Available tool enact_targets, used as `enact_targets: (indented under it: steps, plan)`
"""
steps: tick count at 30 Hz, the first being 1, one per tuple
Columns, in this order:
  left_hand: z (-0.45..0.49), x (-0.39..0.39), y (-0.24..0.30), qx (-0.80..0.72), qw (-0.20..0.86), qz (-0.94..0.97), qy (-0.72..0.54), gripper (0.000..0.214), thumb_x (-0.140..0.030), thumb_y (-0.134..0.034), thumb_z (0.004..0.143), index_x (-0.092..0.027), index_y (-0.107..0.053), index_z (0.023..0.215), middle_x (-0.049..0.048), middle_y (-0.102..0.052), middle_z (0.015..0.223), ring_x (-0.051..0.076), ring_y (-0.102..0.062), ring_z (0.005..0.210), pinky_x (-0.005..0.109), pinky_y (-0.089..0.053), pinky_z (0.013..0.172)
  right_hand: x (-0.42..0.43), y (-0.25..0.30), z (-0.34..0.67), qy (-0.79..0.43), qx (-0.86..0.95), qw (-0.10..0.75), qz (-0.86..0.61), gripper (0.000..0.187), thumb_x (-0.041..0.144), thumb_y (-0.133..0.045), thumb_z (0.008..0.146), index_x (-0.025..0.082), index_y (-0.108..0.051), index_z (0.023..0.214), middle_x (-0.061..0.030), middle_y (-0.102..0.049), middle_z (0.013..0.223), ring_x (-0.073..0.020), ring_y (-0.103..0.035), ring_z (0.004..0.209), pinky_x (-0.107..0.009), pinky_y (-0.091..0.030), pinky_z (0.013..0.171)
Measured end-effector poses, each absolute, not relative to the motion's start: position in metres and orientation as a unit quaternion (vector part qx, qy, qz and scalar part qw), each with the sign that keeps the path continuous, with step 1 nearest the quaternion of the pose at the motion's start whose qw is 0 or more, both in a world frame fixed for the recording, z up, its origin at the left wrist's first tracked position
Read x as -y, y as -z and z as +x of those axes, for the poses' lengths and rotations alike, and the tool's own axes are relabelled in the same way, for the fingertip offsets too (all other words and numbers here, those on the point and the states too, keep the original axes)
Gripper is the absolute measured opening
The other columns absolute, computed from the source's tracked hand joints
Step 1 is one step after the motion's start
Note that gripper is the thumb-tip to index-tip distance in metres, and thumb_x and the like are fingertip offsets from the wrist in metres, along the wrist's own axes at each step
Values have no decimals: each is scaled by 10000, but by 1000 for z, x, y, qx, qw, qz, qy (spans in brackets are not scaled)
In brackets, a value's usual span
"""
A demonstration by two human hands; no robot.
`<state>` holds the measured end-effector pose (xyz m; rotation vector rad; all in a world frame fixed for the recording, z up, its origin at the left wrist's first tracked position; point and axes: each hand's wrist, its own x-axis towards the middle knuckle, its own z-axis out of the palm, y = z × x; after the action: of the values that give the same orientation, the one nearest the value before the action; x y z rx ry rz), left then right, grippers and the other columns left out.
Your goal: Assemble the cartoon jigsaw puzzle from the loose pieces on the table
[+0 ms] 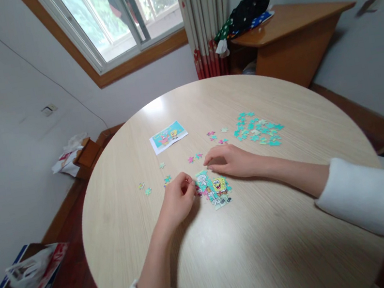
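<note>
A partly assembled cartoon jigsaw point(215, 189) lies in the middle of the round wooden table point(253, 246). My left hand point(179, 200) rests at the puzzle's left edge, fingers curled in a pinch on a small piece I can barely see. My right hand point(229, 160) lies just behind the puzzle's top edge, fingers bent down onto the table, and whether it holds anything is hidden. A pile of teal loose pieces point(258, 129) sits to the right. A few pink and teal pieces point(194, 157) lie between the puzzle and a reference picture point(168, 136).
Scattered single pieces point(145, 188) lie left of my left hand. A wooden desk point(287, 34) with dark clothes stands behind the table, beside a curtain point(206, 18) and window point(126, 12). Bags point(33, 274) lie on the floor at left.
</note>
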<state>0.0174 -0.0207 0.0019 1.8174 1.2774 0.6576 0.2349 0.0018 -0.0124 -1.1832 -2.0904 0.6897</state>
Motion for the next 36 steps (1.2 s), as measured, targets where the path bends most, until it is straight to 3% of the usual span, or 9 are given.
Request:
enact_targets:
  steps: [10, 18, 24, 30, 36]
  plan:
    - [18, 21, -2, -512, 394, 720, -255, 118, -262, -507, 805, -209, -480, 704, 0, -598, 611, 142, -520, 584, 279, -378, 596, -4, 12, 236, -204, 798, 306, -477, 181, 149, -566, 857, 189, -712, 957, -76, -747, 998, -203, -655, 974, -389, -455, 939]
    - [17, 20, 3, -511, 392, 716, -269, 139, -302, -504, 800, -210, -474, 699, -7, -576, 603, 134, -493, 580, 274, -355, 592, -19, 21, 244, -35, 777, 251, -576, 329, 223, -484, 913, 167, -647, 1193, -148, -650, 1274, -306, -550, 1190, -481, -357, 1002]
    - [17, 20, 2, -510, 389, 718, -270, 131, -283, -506, 796, -209, -478, 692, -12, -568, 587, 131, -481, 565, 274, -348, 579, -28, 24, 239, 63, 754, 173, -630, 460, 371, -457, 949, 134, -539, 1335, -210, -593, 1327, -358, -501, 1183, -499, -340, 968]
    - [18, 21, 1, -510, 386, 721, -268, 131, -269, -498, 802, -214, -472, 687, -13, -550, 590, 133, -470, 566, 276, -340, 582, -35, 19, 235, 59, 753, 114, -645, 476, 426, -395, 985, 113, -584, 1289, -221, -614, 1285, -371, -508, 1173, -512, -325, 947]
    - [17, 21, -2, -496, 376, 739, -257, 101, -229, -513, 791, -196, -512, 695, -21, -528, 613, 126, -464, 582, 268, -336, 582, -36, 16, 236, 17, 790, 150, -594, 352, 287, -384, 991, 180, -649, 1196, -159, -651, 1275, -319, -529, 1182, -498, -286, 963]
